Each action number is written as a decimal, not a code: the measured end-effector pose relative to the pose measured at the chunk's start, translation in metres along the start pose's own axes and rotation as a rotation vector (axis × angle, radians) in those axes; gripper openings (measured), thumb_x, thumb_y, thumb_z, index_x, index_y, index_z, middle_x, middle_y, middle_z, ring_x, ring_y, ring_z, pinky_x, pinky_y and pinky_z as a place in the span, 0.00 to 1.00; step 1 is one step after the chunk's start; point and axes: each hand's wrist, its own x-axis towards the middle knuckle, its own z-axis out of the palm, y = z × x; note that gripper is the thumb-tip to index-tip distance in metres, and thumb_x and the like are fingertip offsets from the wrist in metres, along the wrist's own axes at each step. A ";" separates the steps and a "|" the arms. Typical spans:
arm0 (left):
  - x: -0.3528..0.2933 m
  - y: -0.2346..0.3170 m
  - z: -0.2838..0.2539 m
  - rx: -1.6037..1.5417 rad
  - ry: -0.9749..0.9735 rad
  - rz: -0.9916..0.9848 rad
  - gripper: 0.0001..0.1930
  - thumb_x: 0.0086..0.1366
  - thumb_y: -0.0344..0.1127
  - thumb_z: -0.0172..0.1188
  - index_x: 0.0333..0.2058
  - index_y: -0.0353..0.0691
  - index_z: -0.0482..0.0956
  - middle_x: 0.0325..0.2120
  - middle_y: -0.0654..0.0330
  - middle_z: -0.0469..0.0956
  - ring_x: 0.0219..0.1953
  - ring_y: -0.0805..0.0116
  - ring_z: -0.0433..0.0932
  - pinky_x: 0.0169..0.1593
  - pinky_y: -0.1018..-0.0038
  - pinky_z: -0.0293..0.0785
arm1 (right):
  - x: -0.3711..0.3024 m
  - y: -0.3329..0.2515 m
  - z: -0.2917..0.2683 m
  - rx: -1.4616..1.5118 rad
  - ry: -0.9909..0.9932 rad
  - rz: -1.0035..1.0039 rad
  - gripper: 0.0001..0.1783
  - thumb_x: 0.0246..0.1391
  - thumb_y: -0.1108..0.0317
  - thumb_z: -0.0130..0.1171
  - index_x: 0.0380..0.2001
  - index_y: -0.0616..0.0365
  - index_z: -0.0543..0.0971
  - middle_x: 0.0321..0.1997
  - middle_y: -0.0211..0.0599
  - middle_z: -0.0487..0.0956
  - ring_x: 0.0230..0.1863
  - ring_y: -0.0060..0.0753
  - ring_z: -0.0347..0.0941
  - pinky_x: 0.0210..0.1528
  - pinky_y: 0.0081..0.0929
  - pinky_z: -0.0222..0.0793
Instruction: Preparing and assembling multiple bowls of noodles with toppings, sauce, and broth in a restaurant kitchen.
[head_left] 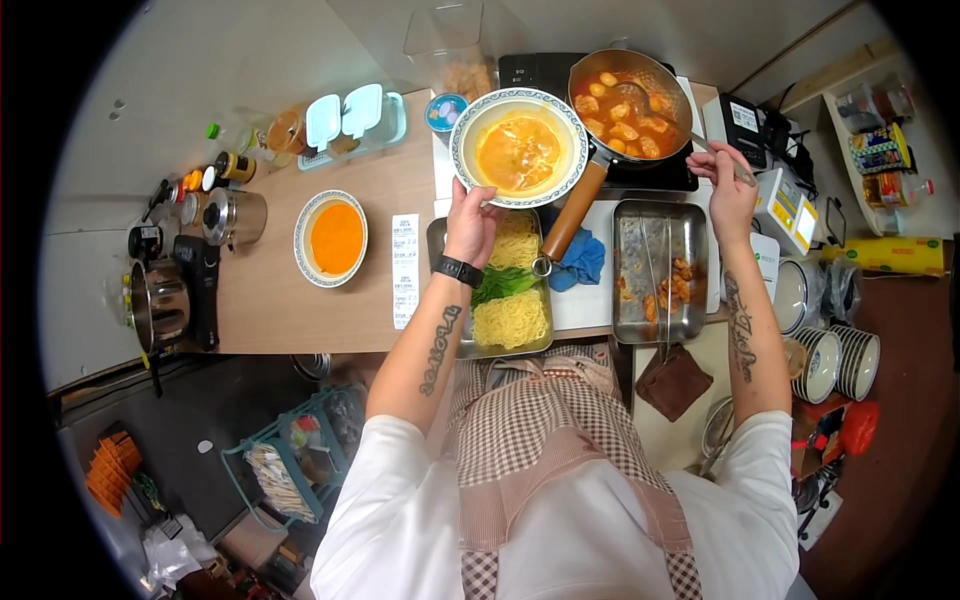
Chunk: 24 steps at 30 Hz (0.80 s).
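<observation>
My left hand [470, 222] grips the near rim of a patterned bowl [460, 150] with orange-yellow soup and pale strands in it. The bowl is held up beside the saucepan [574, 90], which stands on a black cooktop [680, 178]. Red sauce with chunks and small round pieces fills the pan, and its wooden handle [577, 212] points toward me. In my right hand [730, 190] is the long handle of a ladle [690, 132], whose head rests in the sauce. A second bowl [300, 245], with smooth orange soup, sits on the counter to the left.
Below the bowl, a metal tray [548, 340] holds noodles and greens, with a blue cloth [580, 262] beside it. Another tray [640, 215] has fried pieces and tongs [656, 275]. Printed slips [405, 270], a lidded container [390, 105], jars and stacked bowls [850, 365] surround the area.
</observation>
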 end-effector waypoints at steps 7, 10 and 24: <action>0.000 -0.001 0.001 -0.002 0.018 0.008 0.29 0.63 0.29 0.53 0.63 0.53 0.59 0.49 0.66 0.73 0.41 0.75 0.73 0.46 0.72 0.68 | 0.004 -0.006 -0.004 0.056 0.005 0.003 0.17 0.70 0.66 0.46 0.49 0.70 0.76 0.37 0.44 0.84 0.38 0.31 0.82 0.46 0.24 0.78; 0.003 -0.002 0.002 -0.008 0.005 0.008 0.29 0.63 0.28 0.52 0.63 0.53 0.59 0.49 0.66 0.73 0.41 0.76 0.73 0.46 0.72 0.68 | 0.008 -0.002 -0.007 -0.030 -0.018 -0.025 0.16 0.70 0.67 0.45 0.49 0.70 0.75 0.37 0.45 0.84 0.38 0.31 0.82 0.45 0.25 0.78; 0.005 -0.003 0.000 -0.014 -0.015 0.019 0.28 0.63 0.28 0.52 0.62 0.53 0.60 0.46 0.68 0.74 0.37 0.78 0.72 0.42 0.76 0.67 | 0.018 -0.038 -0.004 0.238 0.103 0.179 0.15 0.68 0.68 0.45 0.44 0.72 0.74 0.33 0.51 0.82 0.35 0.39 0.82 0.41 0.29 0.81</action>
